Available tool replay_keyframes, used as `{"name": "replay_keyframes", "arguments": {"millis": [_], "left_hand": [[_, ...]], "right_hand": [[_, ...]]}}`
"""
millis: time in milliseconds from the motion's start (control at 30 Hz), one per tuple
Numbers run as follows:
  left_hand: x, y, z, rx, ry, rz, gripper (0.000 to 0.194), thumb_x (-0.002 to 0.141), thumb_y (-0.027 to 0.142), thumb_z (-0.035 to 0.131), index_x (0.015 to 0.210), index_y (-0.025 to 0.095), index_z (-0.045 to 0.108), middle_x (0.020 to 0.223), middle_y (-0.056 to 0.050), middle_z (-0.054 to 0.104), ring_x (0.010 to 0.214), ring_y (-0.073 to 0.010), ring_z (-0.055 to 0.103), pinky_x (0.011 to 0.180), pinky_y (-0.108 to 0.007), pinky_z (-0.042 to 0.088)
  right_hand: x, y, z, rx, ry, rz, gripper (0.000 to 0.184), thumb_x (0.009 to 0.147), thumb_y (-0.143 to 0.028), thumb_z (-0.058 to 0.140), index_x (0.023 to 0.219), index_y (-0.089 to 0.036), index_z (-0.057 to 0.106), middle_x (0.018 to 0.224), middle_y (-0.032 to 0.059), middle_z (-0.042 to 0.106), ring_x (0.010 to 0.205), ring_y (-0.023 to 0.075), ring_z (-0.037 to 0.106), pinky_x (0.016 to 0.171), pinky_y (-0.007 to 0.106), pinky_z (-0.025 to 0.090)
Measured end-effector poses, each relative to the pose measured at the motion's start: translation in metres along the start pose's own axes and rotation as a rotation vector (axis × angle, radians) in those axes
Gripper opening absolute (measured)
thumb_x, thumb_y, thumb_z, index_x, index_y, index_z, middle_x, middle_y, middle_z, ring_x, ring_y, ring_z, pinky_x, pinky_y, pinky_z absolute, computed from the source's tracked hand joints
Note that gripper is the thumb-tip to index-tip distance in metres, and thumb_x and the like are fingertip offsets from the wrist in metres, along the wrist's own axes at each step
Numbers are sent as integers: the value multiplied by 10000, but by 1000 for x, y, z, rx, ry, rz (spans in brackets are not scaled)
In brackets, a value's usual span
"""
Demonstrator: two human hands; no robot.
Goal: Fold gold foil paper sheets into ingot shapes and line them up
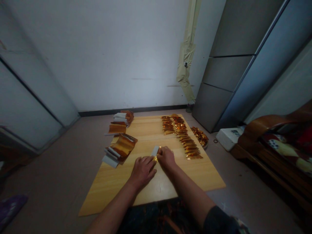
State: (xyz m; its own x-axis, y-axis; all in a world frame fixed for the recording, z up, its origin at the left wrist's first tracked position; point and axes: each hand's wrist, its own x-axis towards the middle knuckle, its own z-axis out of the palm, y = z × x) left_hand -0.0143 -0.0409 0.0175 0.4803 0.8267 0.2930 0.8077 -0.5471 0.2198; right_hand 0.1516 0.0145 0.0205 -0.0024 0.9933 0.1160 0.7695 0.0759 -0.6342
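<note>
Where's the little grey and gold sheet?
In the head view, the sheet is near the middle of the board, at the fingers of the left hand and right hand, left of the gold rows.

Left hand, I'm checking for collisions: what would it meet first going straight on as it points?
The left hand would likely meet the small gold-and-white piece by its fingertips, then the right hand; depth is unclear.

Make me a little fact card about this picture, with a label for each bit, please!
Left hand: touching a small gold-and-pale paper
Right hand: touching the same paper
Table: light wood
Table's left side: piles of gold and pale sheets
Table's right side: rows of shiny gold pieces
Past the right edge: a round dish of gold bits
Behind: wall, fridge
</note>
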Motion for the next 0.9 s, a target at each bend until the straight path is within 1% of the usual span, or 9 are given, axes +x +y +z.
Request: {"name": "replay_keyframes", "arguments": {"millis": [100,233,367,500,633,767,900], "left_hand": [[0,0,0,4,-3,-6,329,843,317,597,1168,269,617,1294,-54,627,1191,-250,534,967,-455,361],[0,2,-1,2,-10,-18,327,840,310,598,1164,274,619,1297,-51,626,1196,-252,532,967,-455,364],[1,4,-3,1,-28,-35,316,839,311,597,1151,276,630,1302,-56,625,1191,-257,538,963,-458,370],[1,3,-4,2,-46,-41,328,838,310,602,1164,283,622,1318,-51,618,1207,-260,531,972,-468,366],[1,2,-3,-3,-45,-37,337,838,312,605,1174,285,617,1328,-48,612,1206,-256,530,978,-472,361],[0,3,-3,-8,-28,-37,324,839,311,603,1160,285,628,1315,-47,620,1204,-251,529,980,-462,361],[0,3,-2,-13,-22,-34,343,839,306,597,1181,282,622,1316,-52,619,1198,-252,533,978,-464,365]], "right_hand": [[-4,-6,3,-22,49,3,89,686,-108,593,660,-186,557,718,-18,522,683,123,445,639,249,245],[-3,-6,1,25,33,7,123,653,-64,574,634,-181,541,709,-16,515,681,122,442,636,246,238],[-1,1,1,107,29,7,160,610,-19,534,607,-179,527,698,-16,507,672,122,445,624,237,254],[-1,12,2,229,36,-57,185,567,-5,487,613,-181,521,709,-15,502,686,126,464,613,225,282],[-1,18,-2,296,9,-64,199,567,-12,460,633,-181,541,720,-15,518,679,125,468,611,221,311],[0,17,-5,228,-38,-74,186,602,-22,484,652,-181,567,737,-10,548,712,130,491,641,220,335],[0,14,-4,70,-62,-125,135,612,-106,632,719,-189,631,807,6,593,805,158,521,705,238,358]]}}
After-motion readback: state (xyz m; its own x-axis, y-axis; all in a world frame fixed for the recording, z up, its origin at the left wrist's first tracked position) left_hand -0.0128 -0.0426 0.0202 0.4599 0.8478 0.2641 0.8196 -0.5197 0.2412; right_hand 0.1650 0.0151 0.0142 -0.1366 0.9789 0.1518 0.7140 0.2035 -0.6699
